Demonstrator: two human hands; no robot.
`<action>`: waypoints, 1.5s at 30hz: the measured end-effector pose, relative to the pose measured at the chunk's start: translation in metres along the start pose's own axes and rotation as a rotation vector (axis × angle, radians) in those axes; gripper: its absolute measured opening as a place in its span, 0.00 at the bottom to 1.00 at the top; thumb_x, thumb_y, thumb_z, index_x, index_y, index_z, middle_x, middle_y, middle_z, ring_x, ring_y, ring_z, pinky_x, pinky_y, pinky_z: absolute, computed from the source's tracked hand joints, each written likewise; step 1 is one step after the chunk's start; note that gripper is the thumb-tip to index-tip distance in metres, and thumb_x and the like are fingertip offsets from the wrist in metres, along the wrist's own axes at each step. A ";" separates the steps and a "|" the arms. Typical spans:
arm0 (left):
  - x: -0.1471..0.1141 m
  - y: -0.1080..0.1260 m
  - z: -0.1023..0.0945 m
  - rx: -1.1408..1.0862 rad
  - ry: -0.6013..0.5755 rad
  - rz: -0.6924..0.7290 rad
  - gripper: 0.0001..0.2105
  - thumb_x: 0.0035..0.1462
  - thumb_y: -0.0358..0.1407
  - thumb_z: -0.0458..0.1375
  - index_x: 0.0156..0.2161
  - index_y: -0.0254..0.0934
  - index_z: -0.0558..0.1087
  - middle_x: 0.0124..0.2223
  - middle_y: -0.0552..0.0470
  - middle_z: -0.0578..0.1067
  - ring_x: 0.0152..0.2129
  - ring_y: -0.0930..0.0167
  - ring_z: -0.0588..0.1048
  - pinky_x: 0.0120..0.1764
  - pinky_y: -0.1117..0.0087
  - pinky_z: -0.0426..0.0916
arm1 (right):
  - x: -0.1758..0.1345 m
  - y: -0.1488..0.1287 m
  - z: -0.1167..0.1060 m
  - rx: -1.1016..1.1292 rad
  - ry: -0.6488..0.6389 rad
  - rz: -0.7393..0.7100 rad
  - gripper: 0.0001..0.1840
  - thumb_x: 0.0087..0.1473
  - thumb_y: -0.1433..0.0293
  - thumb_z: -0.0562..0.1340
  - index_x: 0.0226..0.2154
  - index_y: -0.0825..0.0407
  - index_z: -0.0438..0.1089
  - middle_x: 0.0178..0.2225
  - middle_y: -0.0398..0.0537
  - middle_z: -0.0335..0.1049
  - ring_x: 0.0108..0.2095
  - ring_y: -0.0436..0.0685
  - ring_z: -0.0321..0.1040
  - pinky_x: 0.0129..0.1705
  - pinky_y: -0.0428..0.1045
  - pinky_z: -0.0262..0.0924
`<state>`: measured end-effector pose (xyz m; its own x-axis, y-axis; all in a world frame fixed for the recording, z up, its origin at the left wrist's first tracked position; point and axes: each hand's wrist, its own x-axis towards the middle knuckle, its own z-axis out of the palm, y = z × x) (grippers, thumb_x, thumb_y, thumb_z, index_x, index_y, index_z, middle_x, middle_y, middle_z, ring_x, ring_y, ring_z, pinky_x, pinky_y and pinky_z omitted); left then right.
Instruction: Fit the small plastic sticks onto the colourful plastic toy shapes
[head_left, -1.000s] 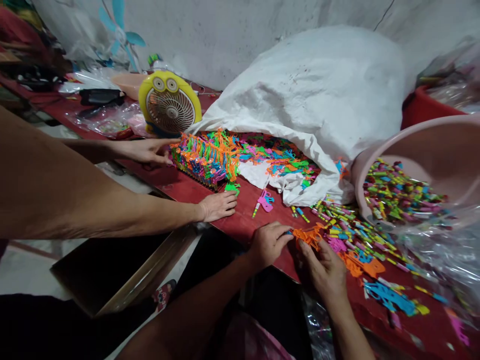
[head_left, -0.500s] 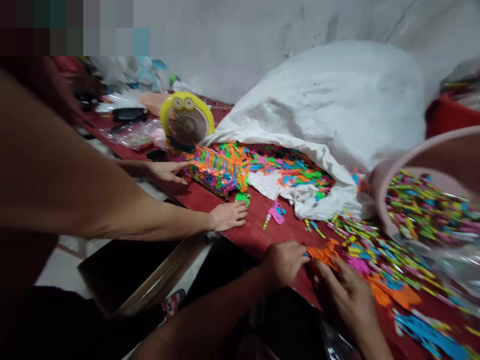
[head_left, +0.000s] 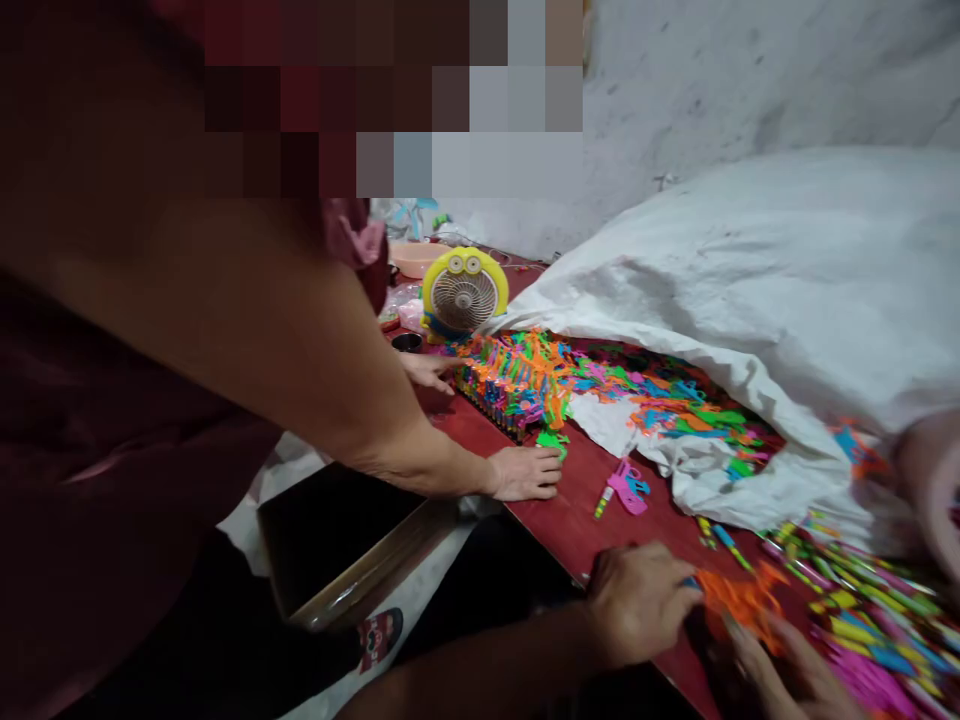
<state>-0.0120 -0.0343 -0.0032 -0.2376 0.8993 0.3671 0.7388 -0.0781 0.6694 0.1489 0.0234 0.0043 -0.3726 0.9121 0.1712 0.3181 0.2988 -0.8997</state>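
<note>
Low on the right, my left hand [head_left: 637,605] is closed, with a small blue plastic piece [head_left: 691,583] showing at its fingertips. My right hand [head_left: 787,665], blurred and cut off by the lower edge, has its fingers closed around an orange plastic toy gun [head_left: 742,598]. Both hands are close together over the red table [head_left: 577,520]. Beyond them lies a pink toy gun [head_left: 628,488] with a striped stick at its muzzle and a blue part beside it. Striped plastic sticks [head_left: 862,600] and a magenta piece [head_left: 874,685] lie beside my right hand.
At left, a co-worker's hands [head_left: 525,473] rest by a rack of colourful toy guns [head_left: 510,385]. A white sack [head_left: 795,270] spills more toy guns. Behind stands a yellow fan [head_left: 465,290]; a pink tub [head_left: 934,480] is at right, an open carton [head_left: 360,560] below.
The view has swung left, so everything sits further right and lower. My hands stay together at the orange toy gun. The co-worker's body fills more of the left side.
</note>
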 end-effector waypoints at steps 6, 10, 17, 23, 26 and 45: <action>0.017 -0.023 -0.038 -0.018 0.165 -0.345 0.14 0.64 0.35 0.54 0.52 0.35 0.74 0.44 0.44 0.79 0.42 0.66 0.77 0.45 0.68 0.69 | 0.005 -0.008 -0.033 -0.164 0.032 0.080 0.32 0.53 0.46 0.60 0.49 0.51 0.73 0.46 0.53 0.75 0.46 0.61 0.72 0.46 0.51 0.68; 0.036 -0.032 -0.061 0.138 0.125 -0.533 0.26 0.63 0.35 0.55 0.65 0.34 0.61 0.48 0.40 0.78 0.45 0.61 0.77 0.46 0.65 0.69 | 0.022 0.004 -0.051 -0.333 0.053 -0.021 0.27 0.58 0.49 0.57 0.47 0.53 0.73 0.46 0.54 0.74 0.45 0.61 0.71 0.49 0.54 0.64; 0.044 -0.024 -0.062 0.385 0.102 -0.584 0.25 0.62 0.33 0.55 0.64 0.33 0.62 0.55 0.35 0.72 0.49 0.56 0.74 0.46 0.61 0.69 | 0.067 -0.013 -0.016 -0.909 -0.082 -0.180 0.17 0.64 0.64 0.51 0.43 0.54 0.72 0.44 0.56 0.69 0.38 0.59 0.68 0.37 0.51 0.57; 0.031 -0.018 -0.044 0.238 0.223 -0.347 0.16 0.64 0.35 0.53 0.54 0.35 0.73 0.47 0.41 0.74 0.43 0.63 0.75 0.44 0.66 0.69 | 0.086 -0.009 -0.005 -1.039 -0.068 -0.083 0.13 0.62 0.71 0.51 0.38 0.56 0.70 0.42 0.58 0.68 0.33 0.56 0.65 0.31 0.50 0.50; 0.025 -0.009 -0.023 -0.091 0.133 -0.232 0.10 0.62 0.34 0.54 0.42 0.36 0.77 0.37 0.48 0.77 0.36 0.69 0.75 0.41 0.70 0.67 | 0.071 -0.005 -0.010 -0.874 -0.080 -0.121 0.10 0.61 0.69 0.54 0.34 0.55 0.69 0.36 0.53 0.68 0.35 0.56 0.65 0.34 0.49 0.53; 0.012 0.014 -0.002 -0.826 -0.058 -0.486 0.19 0.61 0.48 0.54 0.45 0.34 0.74 0.27 0.56 0.72 0.20 0.76 0.68 0.27 0.74 0.63 | 0.006 0.006 -0.117 -1.113 0.068 -0.158 0.17 0.63 0.63 0.56 0.49 0.54 0.71 0.45 0.57 0.69 0.45 0.65 0.64 0.43 0.56 0.61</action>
<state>-0.0055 -0.0257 0.0117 -0.3529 0.9315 -0.0884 -0.1153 0.0505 0.9920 0.2503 0.0634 0.0466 -0.4401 0.8451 0.3034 0.8850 0.4655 -0.0127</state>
